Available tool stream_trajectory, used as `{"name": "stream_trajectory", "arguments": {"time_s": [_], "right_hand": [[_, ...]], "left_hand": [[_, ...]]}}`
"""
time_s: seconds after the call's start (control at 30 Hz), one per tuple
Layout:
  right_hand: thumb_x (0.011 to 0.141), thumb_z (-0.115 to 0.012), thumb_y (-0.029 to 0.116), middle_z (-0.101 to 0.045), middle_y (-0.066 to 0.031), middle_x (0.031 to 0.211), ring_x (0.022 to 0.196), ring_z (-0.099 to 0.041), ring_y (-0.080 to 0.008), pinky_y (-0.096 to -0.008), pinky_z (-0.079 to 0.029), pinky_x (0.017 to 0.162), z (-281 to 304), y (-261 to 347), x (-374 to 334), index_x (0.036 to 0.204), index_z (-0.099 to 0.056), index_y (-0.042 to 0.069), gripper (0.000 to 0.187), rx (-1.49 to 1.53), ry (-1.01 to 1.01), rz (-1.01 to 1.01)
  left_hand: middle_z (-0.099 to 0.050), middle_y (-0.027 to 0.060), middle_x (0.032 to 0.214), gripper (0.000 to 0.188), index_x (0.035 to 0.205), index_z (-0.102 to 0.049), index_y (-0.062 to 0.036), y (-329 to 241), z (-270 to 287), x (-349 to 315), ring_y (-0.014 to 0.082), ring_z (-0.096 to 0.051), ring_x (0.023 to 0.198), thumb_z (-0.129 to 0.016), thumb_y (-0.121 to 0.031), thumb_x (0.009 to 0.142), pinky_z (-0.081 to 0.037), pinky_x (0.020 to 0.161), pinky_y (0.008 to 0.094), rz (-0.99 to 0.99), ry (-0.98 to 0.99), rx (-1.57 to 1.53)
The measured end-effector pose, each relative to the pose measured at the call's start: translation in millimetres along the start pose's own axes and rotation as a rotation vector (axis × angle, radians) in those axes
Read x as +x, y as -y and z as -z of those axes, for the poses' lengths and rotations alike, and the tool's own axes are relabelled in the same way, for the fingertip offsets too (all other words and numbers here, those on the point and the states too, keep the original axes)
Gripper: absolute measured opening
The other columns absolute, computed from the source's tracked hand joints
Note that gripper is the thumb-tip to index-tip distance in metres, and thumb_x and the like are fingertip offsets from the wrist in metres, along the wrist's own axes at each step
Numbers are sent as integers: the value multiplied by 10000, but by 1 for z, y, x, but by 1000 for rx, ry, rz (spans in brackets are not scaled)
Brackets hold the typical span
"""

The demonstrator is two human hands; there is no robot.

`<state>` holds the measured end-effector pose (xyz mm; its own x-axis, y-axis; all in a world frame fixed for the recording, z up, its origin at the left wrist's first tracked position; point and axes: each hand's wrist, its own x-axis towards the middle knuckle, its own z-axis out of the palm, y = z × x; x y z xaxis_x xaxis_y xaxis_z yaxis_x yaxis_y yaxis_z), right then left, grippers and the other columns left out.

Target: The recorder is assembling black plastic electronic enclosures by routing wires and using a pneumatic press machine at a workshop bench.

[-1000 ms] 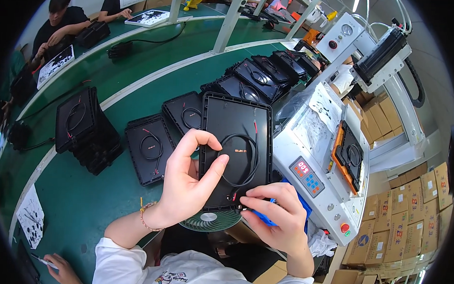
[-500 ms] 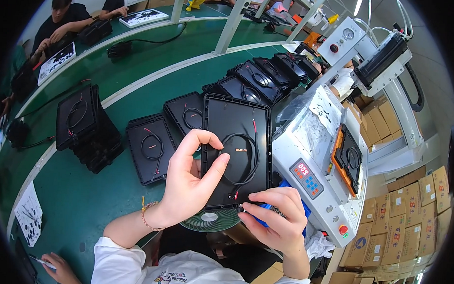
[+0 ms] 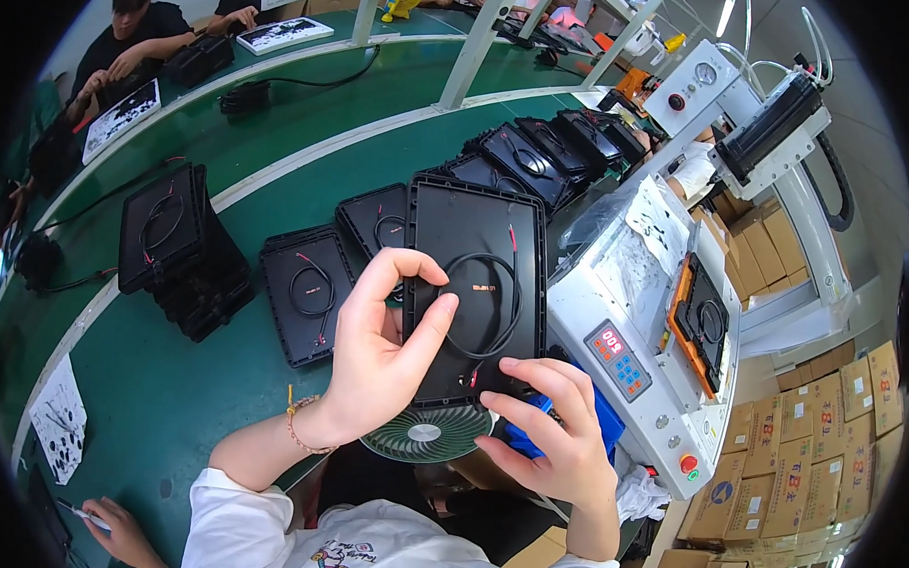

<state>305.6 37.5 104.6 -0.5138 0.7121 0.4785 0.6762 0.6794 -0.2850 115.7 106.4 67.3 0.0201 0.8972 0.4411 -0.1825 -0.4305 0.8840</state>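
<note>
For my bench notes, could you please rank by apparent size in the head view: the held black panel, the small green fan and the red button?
1. black panel, though nearness inflates it
2. green fan
3. red button

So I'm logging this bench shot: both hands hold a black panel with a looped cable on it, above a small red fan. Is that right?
Not quite. The fan is green, not red, as the head view shows. The rest stands: the left hand and the right hand hold the black panel with a looped cable on it, above the fan.

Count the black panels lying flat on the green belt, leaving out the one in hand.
7, perhaps more hidden: one stack at left, two singles beside the held panel, four overlapping behind.
</note>
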Motion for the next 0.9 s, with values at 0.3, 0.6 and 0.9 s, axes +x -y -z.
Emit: {"name": "stream_trajectory", "arguments": {"time_s": [0.3, 0.6, 0.9], "right_hand": [[556, -865, 134, -535, -179, 1210, 1098, -504, -362, -436, -454, 871, 21, -25, -63, 1080, -625, 122, 576, -196, -318, -60], [626, -784, -5, -458, -195, 1303, 982, -585, -264, -337, -517, 753, 27, -53, -132, 1197, -562, 43, 614, -123, -362, -348], [762, -610, -107, -566, -126, 1165, 819, -603, -192, -293, -494, 742, 26, -54, -148, 939, -681, -10, 214, -25, -168, -614]], "left_hand": [[-483, 80, 1129, 365, 1192, -451, 6, 10, 40, 13, 146, -485, 1071, -600, 46, 861, -406, 932, 257, -103, -178, -5], [-552, 74, 993, 419, 1219, -437, -19, 82, 135, -17, 113, -548, 940, -606, 51, 842, -475, 764, 230, 229, -305, 309], [-617, 182, 748, 440, 1230, -444, -35, 76, 129, -24, 337, -638, 676, -580, -309, 913, -516, 664, 420, 318, -225, 1210]]}}
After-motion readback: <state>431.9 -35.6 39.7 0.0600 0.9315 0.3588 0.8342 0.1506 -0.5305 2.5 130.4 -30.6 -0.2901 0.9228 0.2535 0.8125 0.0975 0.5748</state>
